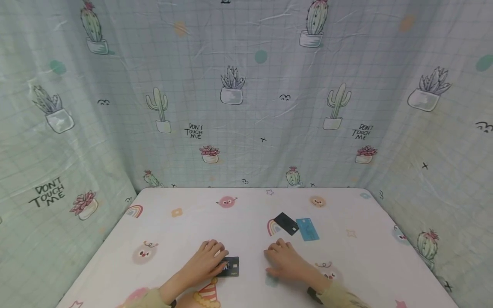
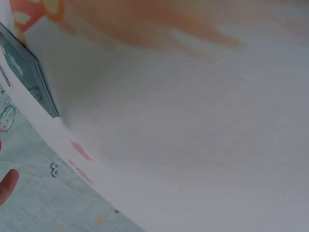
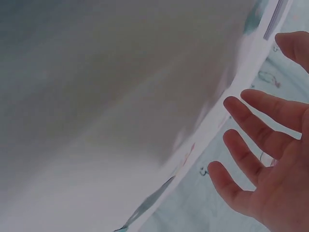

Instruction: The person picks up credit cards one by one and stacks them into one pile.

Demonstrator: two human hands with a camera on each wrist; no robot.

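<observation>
A stack of cards (image 2: 29, 72) lies near the front of the table, with a dark chip card (image 1: 233, 266) on top. My left hand (image 1: 209, 259) hovers at the stack's left side, its thumb overlapping the top card in the head view. In the left wrist view only fingertips (image 2: 7, 186) show, apart from the stack. My right hand (image 1: 286, 261) is to the right of the stack, fingers loosely spread and holding nothing; the right wrist view shows the same hand (image 3: 275, 154). Beyond it lie a black card (image 1: 286, 223) and a blue card (image 1: 307, 229), close side by side.
The white table (image 1: 161, 239) carries printed cartoon figures, rainbows and stars. A pale green curtain (image 1: 262, 115) with cactus prints hangs behind the table and along both sides.
</observation>
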